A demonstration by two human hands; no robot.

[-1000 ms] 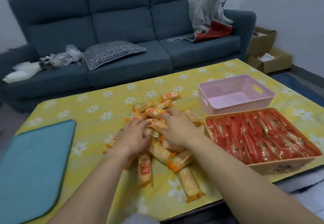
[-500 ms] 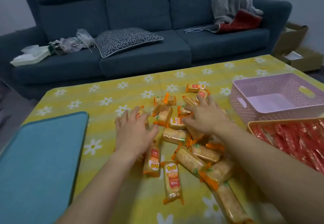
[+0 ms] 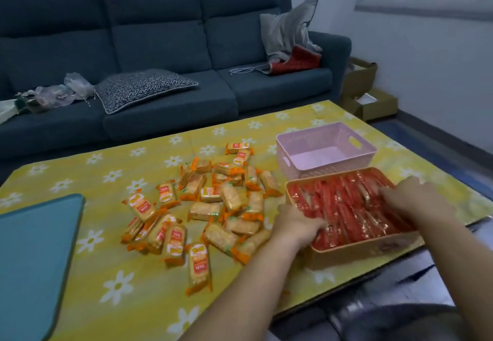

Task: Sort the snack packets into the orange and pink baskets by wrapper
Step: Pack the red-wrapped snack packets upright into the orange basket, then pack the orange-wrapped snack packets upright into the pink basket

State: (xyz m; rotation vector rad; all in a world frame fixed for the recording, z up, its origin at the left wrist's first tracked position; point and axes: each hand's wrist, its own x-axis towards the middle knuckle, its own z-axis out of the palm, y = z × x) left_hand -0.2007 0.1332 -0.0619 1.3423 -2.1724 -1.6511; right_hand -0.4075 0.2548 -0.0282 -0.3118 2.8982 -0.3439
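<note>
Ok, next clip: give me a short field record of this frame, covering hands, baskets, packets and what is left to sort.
left hand: at the near-left corner of the orange basket, on the red packets; grip unclear
right hand: over the red packets at the basket's right side; grip unclear
orange basket: filled with red packets
pink basket: empty, behind the orange basket
orange-wrapped packets: loose pile on the yellow tablecloth, left of both baskets
left to sort: that whole pile, by the look of it
other: teal mat at the table's left edge

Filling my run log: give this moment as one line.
left hand: on red packets in orange basket | right hand: same | grip: unclear | pink basket: empty | orange packets: loose pile
</note>
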